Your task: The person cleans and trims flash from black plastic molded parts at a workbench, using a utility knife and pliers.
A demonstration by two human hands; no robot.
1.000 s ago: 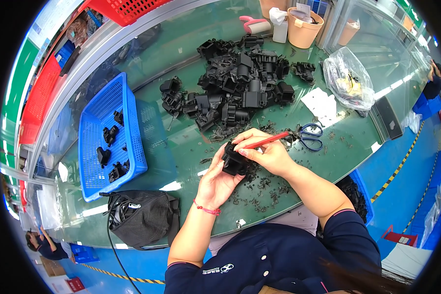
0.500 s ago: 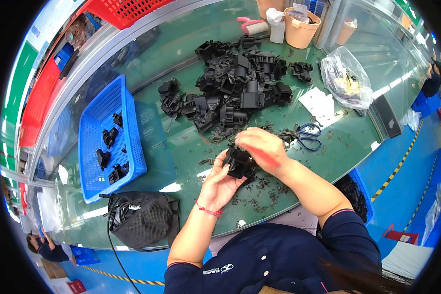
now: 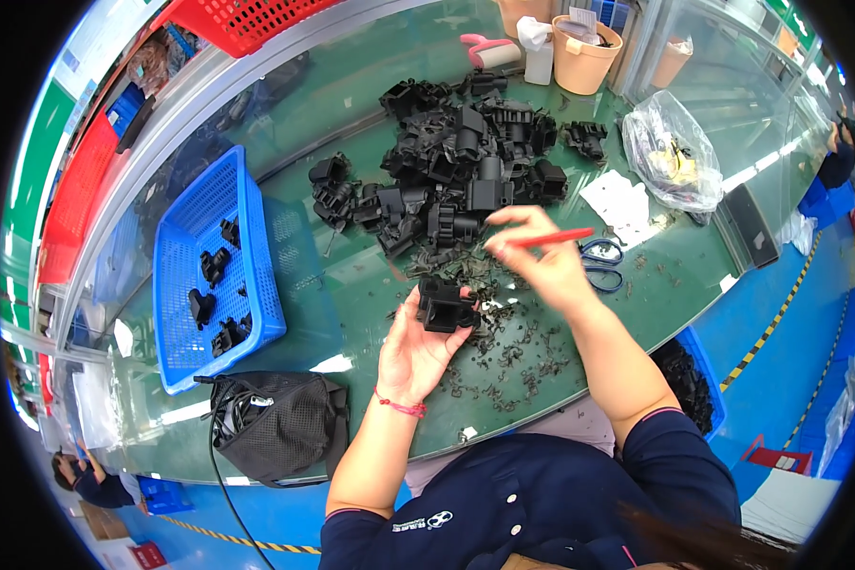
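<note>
My left hand (image 3: 410,350) holds a black moulded plastic part (image 3: 445,306) above the green table, its fingers wrapped under and around it. To the right, apart from that part, my right hand (image 3: 549,270) grips a slim red pen-shaped tool (image 3: 562,236). The tool's working tip cannot be made out. Beyond both hands lies a large heap of similar black plastic parts (image 3: 465,161). Small black scraps (image 3: 508,356) are scattered over the table beneath and beside the held part. Blue-handled scissors (image 3: 600,264) lie just past my right hand.
A blue perforated basket (image 3: 268,285) with several black parts stands at the left, a black mesh bag (image 3: 280,427) near the front edge. Farther back are a pink-handled roller (image 3: 492,51), a tan bucket (image 3: 584,59) and a clear plastic bag (image 3: 670,157). White paper (image 3: 617,204) lies right of the heap.
My right hand has drawn away from the black part, to the right and upward, with the red tool now plainly visible. My left hand has turned the part and shifted slightly left.
</note>
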